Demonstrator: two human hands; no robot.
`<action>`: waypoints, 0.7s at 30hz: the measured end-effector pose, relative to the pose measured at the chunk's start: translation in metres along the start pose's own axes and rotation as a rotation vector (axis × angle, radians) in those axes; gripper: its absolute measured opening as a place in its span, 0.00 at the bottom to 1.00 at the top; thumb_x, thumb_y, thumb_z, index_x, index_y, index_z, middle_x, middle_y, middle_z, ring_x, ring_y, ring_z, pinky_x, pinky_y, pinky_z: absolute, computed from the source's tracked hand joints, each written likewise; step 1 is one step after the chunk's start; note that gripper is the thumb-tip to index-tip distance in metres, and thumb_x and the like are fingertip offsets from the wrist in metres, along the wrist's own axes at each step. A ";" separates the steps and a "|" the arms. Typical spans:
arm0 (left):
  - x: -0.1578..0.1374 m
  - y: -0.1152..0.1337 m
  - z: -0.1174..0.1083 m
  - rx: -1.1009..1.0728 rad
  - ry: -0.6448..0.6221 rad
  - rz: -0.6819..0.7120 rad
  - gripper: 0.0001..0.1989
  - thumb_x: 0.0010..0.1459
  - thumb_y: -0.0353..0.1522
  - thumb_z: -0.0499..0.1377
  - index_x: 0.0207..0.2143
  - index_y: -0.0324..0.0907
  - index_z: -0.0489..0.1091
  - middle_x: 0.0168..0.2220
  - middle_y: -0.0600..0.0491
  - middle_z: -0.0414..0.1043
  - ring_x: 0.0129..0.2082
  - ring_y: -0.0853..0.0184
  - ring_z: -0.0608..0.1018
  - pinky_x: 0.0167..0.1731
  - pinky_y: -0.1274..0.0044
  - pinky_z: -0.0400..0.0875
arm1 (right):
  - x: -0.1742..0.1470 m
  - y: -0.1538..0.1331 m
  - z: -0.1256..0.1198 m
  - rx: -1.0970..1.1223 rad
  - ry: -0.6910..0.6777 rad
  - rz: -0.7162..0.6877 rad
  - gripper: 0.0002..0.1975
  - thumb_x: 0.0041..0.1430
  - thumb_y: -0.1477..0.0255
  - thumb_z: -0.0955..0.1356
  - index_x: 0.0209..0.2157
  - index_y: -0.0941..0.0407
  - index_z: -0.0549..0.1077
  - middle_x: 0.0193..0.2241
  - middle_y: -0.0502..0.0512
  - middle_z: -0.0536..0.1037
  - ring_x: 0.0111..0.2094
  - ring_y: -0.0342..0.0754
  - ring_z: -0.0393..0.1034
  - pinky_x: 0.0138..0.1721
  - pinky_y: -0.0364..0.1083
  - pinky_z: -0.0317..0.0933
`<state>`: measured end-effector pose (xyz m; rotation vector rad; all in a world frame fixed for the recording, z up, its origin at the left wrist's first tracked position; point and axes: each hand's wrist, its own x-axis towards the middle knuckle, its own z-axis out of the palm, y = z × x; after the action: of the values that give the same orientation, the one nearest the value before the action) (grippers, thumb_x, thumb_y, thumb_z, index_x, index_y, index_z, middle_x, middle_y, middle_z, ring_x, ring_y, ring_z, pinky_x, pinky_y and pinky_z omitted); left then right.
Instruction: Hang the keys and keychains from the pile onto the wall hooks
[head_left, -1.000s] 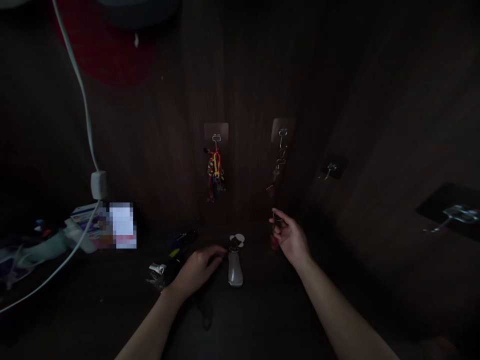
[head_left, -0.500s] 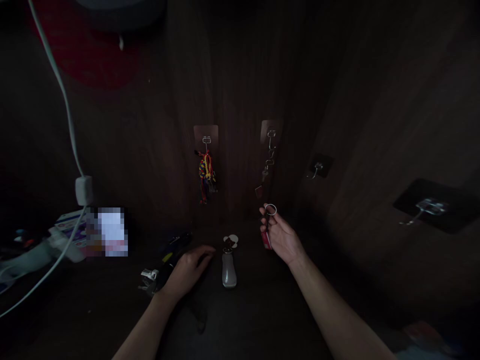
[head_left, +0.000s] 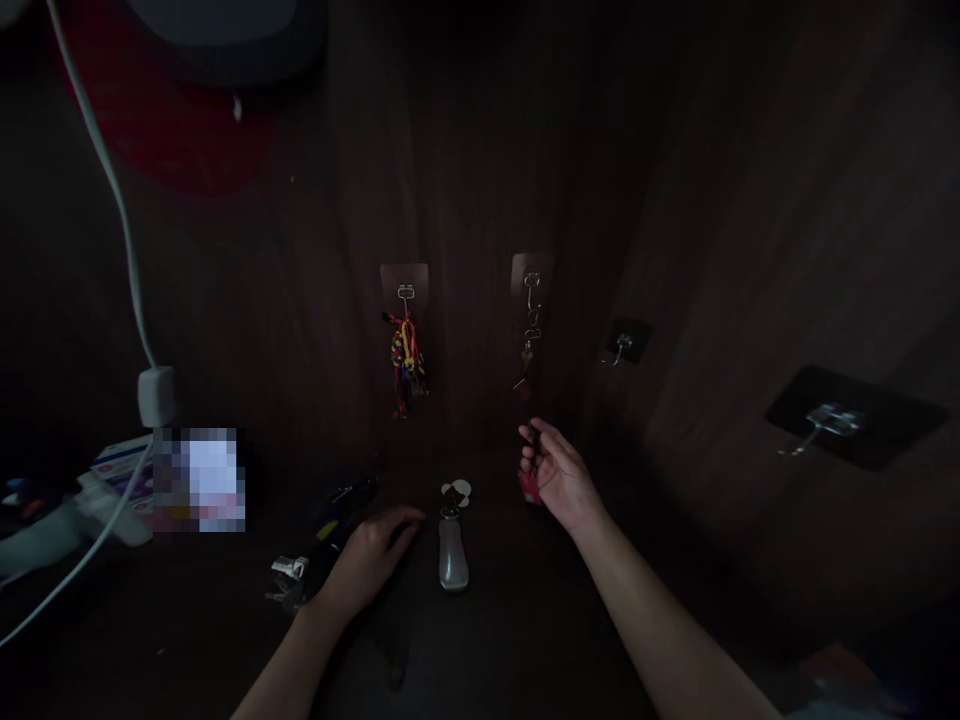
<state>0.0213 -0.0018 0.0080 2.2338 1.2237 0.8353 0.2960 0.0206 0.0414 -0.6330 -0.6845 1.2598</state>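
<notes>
My right hand (head_left: 564, 482) is raised in front of the back panel, its fingers pinched on a keychain with a red tag (head_left: 530, 487) that hangs below them. Just above those fingertips, a small chain of metal rings with a key (head_left: 527, 353) hangs from a wall hook (head_left: 532, 280). My left hand (head_left: 375, 550) rests on the dark tabletop with its fingers stretched out and nothing held. Right of it lies a grey fob (head_left: 452, 555) with a brown-and-white charm (head_left: 455, 494). A bunch of keys (head_left: 290, 568) on a dark strap lies to its left.
A braided multicoloured lanyard (head_left: 407, 350) hangs from the left hook. Two hooks on dark plates, a small one (head_left: 624, 345) and a nearer one (head_left: 829, 420), are on the right wall. A white cable (head_left: 127, 240) with an inline box (head_left: 156, 396) runs down the left.
My right hand has turned a little, and the pale ring at its fingertips no longer shows clearly. My left hand stays on the table. The whole view has shifted slightly.
</notes>
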 end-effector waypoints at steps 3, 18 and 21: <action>0.000 -0.001 0.001 -0.005 -0.010 0.016 0.11 0.60 0.32 0.50 0.39 0.47 0.72 0.40 0.55 0.76 0.42 0.65 0.77 0.45 0.74 0.70 | 0.003 -0.009 0.006 -0.100 0.088 -0.118 0.15 0.43 0.69 0.74 0.36 0.52 0.74 0.36 0.51 0.78 0.20 0.36 0.61 0.17 0.38 0.59; 0.003 0.000 -0.001 0.024 -0.035 0.016 0.11 0.58 0.31 0.51 0.38 0.47 0.72 0.39 0.55 0.76 0.41 0.65 0.77 0.44 0.74 0.70 | 0.067 -0.086 0.080 -0.522 0.205 -0.801 0.17 0.44 0.68 0.72 0.38 0.57 0.71 0.32 0.51 0.75 0.17 0.35 0.63 0.11 0.34 0.52; 0.003 0.000 0.000 0.025 -0.035 0.016 0.11 0.59 0.31 0.51 0.38 0.47 0.72 0.40 0.55 0.76 0.41 0.65 0.77 0.44 0.75 0.70 | 0.080 -0.088 0.086 -0.569 0.228 -0.828 0.17 0.44 0.67 0.71 0.37 0.57 0.70 0.31 0.50 0.74 0.17 0.35 0.63 0.10 0.34 0.52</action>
<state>0.0219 0.0008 0.0088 2.2711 1.2081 0.7874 0.2994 0.0866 0.1720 -0.8170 -0.9843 0.2109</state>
